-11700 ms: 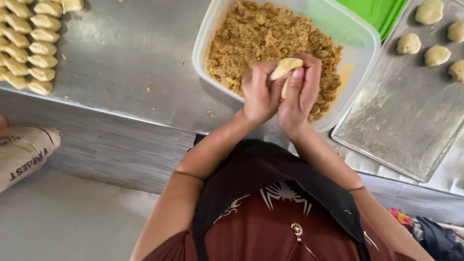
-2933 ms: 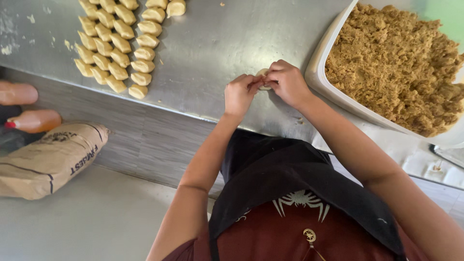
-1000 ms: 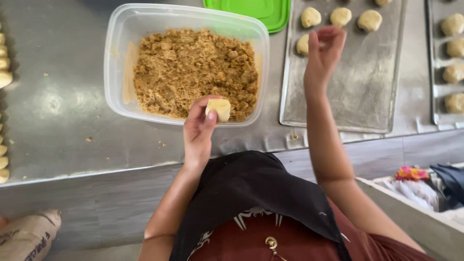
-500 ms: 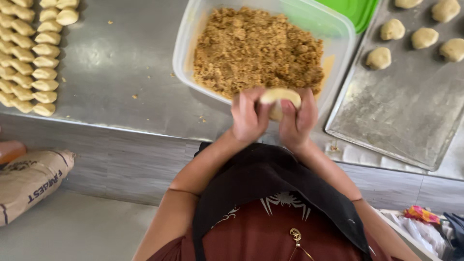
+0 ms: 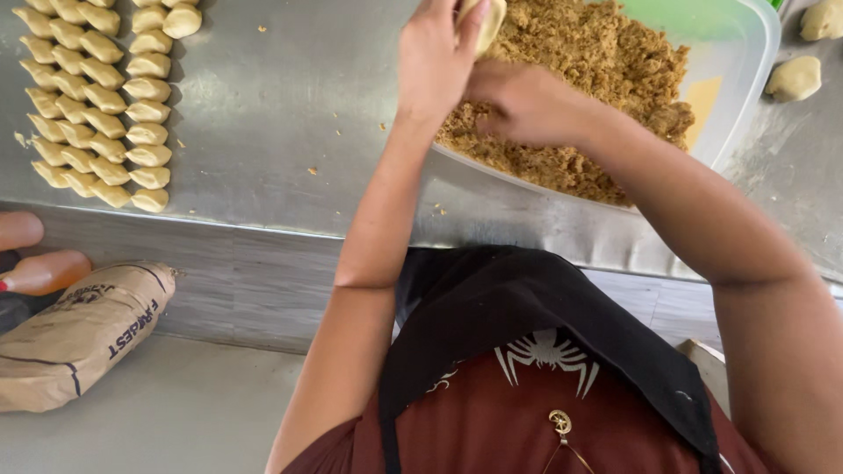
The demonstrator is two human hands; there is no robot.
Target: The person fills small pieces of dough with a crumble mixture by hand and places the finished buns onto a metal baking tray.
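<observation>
Left hand (image 5: pixel 436 54) grips dough piece (image 5: pixel 486 19); brown paper sack (image 5: pixel 77 336) lower left.

The worktop (image 5: pixel 290 114) is sheet metal, brushed and dully reflective, with fine scratches and a few loose crumbs on it. The container (image 5: pixel 746 61) is translucent plastic, smooth and slightly glossy along its rim. Its brown filling (image 5: pixel 606 79) looks coarse, dry and crumbly. The dough piece (image 5: pixel 485 19) in the left hand (image 5: pixel 435 57) is pale, matt and soft-looking, as are the shaped dough pieces (image 5: pixel 105 96) in rows, whose skins are smooth (no sheen on any of them). The sack (image 5: pixel 79 338) below is brown paper, matt and creased. The apron (image 5: pixel 527 307) is black cloth, matt, over a dark red fabric shirt (image 5: pixel 544 430).
</observation>
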